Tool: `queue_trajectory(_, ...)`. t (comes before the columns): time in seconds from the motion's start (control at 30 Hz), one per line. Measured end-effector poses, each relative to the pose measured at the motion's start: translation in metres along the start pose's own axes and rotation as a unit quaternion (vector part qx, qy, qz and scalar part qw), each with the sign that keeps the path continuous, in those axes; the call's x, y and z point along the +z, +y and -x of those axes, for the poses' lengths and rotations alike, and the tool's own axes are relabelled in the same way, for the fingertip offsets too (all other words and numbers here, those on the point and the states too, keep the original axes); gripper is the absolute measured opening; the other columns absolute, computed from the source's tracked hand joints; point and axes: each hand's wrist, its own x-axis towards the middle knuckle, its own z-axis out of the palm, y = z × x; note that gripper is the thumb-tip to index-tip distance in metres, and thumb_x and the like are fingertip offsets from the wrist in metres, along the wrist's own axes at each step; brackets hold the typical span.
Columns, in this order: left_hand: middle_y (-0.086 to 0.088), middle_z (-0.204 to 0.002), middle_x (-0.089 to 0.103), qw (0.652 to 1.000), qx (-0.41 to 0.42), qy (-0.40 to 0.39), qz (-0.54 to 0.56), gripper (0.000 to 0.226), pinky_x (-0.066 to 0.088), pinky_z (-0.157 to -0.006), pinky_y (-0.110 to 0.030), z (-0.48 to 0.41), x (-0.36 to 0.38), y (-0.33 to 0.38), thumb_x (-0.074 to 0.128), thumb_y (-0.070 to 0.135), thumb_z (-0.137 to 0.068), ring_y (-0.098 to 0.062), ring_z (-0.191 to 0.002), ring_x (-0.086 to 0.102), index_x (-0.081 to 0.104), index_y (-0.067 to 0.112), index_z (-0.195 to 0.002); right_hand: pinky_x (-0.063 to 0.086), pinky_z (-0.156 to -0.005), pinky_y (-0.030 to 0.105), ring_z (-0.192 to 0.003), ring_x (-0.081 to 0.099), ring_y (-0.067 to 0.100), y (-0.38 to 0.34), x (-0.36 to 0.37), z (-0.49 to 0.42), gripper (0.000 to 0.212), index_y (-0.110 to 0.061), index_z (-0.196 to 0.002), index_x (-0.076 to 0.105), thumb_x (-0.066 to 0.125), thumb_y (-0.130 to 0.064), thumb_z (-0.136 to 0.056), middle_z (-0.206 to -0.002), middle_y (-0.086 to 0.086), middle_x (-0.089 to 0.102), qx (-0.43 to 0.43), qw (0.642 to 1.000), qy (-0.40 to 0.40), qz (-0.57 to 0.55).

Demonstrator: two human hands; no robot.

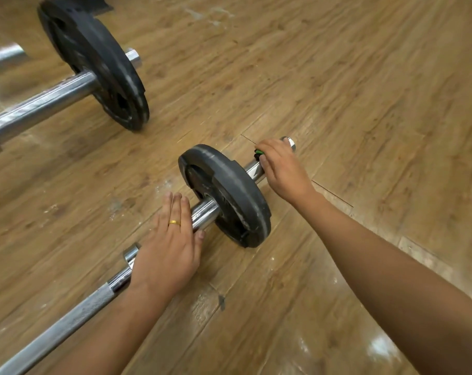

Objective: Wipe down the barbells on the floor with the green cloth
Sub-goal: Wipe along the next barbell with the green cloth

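Green cloth [259, 152] barely shows, apparently pinched in right grip [279, 169]; left grip [170, 239] spread flat.

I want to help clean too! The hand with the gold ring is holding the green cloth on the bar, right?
Not quite. In the head view, the ringless right hand holds the green cloth on the bar. The left hand wearing the gold ring only rests flat on it.
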Motion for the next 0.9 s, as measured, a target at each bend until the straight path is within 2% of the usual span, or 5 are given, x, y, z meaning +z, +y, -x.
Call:
queue_trajectory(0.17, -0.025, -0.165, 0.010, 1.000, 0.000, 0.009, 0.019, 0.070, 0.009, -0.127, -0.047, 0.004, -0.003, 0.007, 0.007, 0.043, -0.107, -0.035, -0.154, -0.011, 0.007, -0.006, -0.156, 0.013, -0.119, 0.032, -0.123, 0.052, 0.026, -0.002, 0.003, 0.007, 0.030, -0.003, -0.128, 0.060, 0.046, -0.016, -0.105, -0.128, 0.011, 0.061, -0.072, 0.996, -0.055, 0.005)
queue_trajectory(0.33, -0.024, -0.164, 0.020, 0.999, -0.003, 0.006, 0.045, 0.068, 0.015, -0.126, -0.048, 0.011, -0.008, 0.015, 0.013, 0.040, -0.107, -0.033, -0.155, -0.001, 0.020, -0.007, -0.155, 0.028, -0.116, 0.051, -0.122, 0.054, 0.029, 0.007, 0.000, 0.003, 0.029, -0.002, -0.125, 0.063, 0.046, -0.012, -0.104, -0.125, 0.012, 0.062, 0.038, 0.999, 0.016, -0.005)
queue_trajectory(0.5, -0.022, -0.165, 0.016, 0.998, -0.010, -0.002, 0.056, 0.070, 0.009, -0.126, -0.046, 0.015, -0.010, 0.023, 0.009, 0.041, -0.105, -0.032, -0.155, -0.003, 0.019, -0.005, -0.157, 0.016, -0.122, 0.033, -0.124, 0.051, 0.026, 0.006, 0.002, 0.021, 0.030, -0.001, -0.129, 0.059, 0.045, -0.014, -0.105, -0.128, 0.012, 0.059, -0.061, 0.996, -0.044, -0.038)
queue_trajectory(0.73, -0.019, -0.167, 0.010, 0.998, -0.013, -0.016, 0.059, 0.072, 0.002, -0.127, -0.045, 0.020, -0.011, 0.030, 0.002, 0.045, -0.105, -0.031, -0.156, -0.008, 0.011, -0.001, -0.159, 0.026, -0.117, 0.057, -0.129, 0.049, 0.029, 0.021, -0.008, 0.012, 0.030, 0.000, -0.125, 0.061, 0.043, -0.012, -0.105, -0.126, 0.013, 0.061, 0.102, 0.993, 0.052, -0.039)
queue_trajectory(0.9, -0.017, -0.168, 0.009, 0.997, -0.017, -0.021, 0.074, 0.074, 0.003, -0.127, -0.045, 0.024, -0.011, 0.033, 0.005, 0.049, -0.105, -0.029, -0.156, -0.008, 0.011, 0.000, -0.159, 0.018, -0.123, 0.049, -0.136, 0.045, 0.025, -0.004, 0.005, 0.040, 0.032, -0.003, -0.132, 0.059, 0.044, -0.014, -0.105, -0.133, 0.009, 0.059, -0.004, 0.999, -0.014, -0.052)
